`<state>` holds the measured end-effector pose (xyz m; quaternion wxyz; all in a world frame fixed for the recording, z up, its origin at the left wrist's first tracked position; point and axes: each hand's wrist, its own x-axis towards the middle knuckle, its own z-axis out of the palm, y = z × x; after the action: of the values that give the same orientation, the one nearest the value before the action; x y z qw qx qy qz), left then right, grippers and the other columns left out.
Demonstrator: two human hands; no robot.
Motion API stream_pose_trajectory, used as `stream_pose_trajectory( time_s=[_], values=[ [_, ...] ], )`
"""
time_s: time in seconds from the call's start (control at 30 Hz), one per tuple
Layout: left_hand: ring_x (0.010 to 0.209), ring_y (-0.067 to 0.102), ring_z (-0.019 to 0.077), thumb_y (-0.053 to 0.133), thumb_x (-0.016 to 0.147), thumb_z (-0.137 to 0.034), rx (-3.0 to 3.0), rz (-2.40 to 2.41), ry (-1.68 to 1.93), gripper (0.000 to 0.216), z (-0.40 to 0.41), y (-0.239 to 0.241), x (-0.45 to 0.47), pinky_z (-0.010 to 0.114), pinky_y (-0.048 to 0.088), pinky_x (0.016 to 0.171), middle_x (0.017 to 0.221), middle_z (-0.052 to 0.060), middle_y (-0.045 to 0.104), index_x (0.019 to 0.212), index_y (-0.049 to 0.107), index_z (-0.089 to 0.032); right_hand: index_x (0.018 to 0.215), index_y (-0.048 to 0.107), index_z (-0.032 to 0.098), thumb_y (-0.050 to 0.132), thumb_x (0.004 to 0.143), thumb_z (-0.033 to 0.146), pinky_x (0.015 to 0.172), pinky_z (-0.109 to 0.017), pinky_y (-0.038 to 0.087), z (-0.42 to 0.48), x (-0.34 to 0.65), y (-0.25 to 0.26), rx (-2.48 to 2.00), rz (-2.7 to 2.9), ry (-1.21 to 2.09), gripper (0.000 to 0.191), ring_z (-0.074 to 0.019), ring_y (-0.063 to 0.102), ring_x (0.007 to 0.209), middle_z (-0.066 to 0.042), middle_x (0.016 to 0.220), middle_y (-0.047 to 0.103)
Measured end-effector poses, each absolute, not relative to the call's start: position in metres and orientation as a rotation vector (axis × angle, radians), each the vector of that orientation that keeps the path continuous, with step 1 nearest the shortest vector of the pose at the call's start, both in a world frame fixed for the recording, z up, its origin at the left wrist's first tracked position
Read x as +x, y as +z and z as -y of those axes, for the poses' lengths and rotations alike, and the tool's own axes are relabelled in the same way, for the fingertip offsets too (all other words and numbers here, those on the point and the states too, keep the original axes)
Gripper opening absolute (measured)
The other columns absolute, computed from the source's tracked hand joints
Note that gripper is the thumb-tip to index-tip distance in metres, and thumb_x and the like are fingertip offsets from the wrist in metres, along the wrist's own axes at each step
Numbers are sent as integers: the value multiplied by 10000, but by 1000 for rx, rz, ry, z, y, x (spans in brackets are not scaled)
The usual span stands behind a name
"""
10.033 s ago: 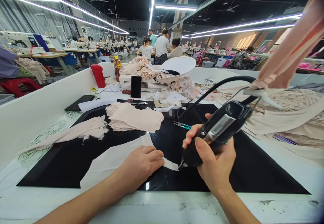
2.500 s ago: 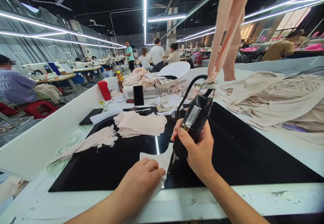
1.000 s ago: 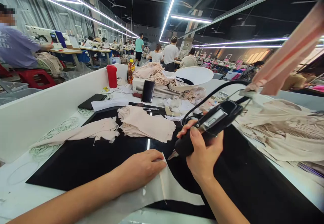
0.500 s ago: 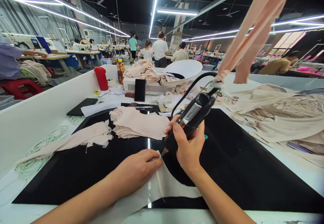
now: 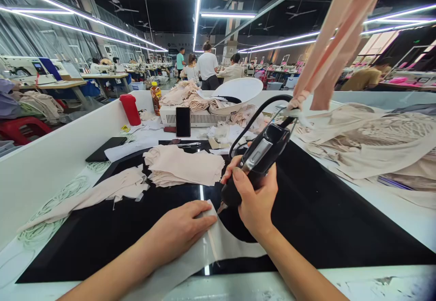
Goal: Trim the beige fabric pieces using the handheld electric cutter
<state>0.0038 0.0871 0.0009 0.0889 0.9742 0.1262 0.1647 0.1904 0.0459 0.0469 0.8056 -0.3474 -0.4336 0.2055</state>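
Note:
My right hand [image 5: 255,199] is wrapped round a black corded hand tool [image 5: 257,158], its metal tip pointing down at the edge of a pale fabric piece [image 5: 225,246] lying on the black glossy work surface [image 5: 323,219]. My left hand [image 5: 179,230] lies flat on that fabric, fingers stretched toward the tool's tip. The tool's cable [image 5: 259,112] loops up to a pink fabric strap [image 5: 332,42] hanging from above.
A stack of cut pink pieces [image 5: 185,167] and a long pink strip [image 5: 102,189] lie behind my hands. Beige lace fabric [image 5: 374,144] is heaped at the right. A phone [image 5: 183,121], a red cup [image 5: 129,109], a white bowl [image 5: 238,90] and white cord [image 5: 54,201] lie farther back. People stand beyond.
The tool's tip has dropped slightly, closer to the fabric edge by my left fingers. My left hand stays pressed on the fabric. Earlier the fabric was turned under the hand.

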Motion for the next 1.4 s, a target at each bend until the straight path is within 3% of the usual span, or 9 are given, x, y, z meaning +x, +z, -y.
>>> stream_pose_trajectory(
  time_s=[0.53,0.73,0.97,1.4],
  values=[
    [1301,637,263,471,1112,-268,2880,-322,482,296,-91,1,-4,391,594,1035,1435,129,618,1322,680,-248,1026,584,267,772,857,212,564,-252,580,-35,193,53,-738,905,434,260,-102,646,597,58,834,695],
    [1253,638,253,481,1107,-246,2881,-225,598,262,-86,7,4,488,464,1188,1318,119,665,1257,682,-171,1026,589,279,773,846,188,569,-251,586,-31,193,56,-750,908,418,273,-100,643,593,62,835,698],
    [1080,641,225,514,1095,-259,2794,-261,422,257,-77,13,9,334,581,929,1205,93,665,1287,671,-190,1016,579,278,770,863,212,532,-240,549,-29,190,56,-744,926,439,254,-107,625,608,58,832,670],
    [1073,634,213,548,1080,-248,2832,-274,455,243,-75,13,7,310,567,912,1228,85,648,1272,697,-241,1018,562,268,744,874,214,564,-263,572,-27,185,53,-797,952,423,238,-111,632,607,52,844,667]
  ],
)
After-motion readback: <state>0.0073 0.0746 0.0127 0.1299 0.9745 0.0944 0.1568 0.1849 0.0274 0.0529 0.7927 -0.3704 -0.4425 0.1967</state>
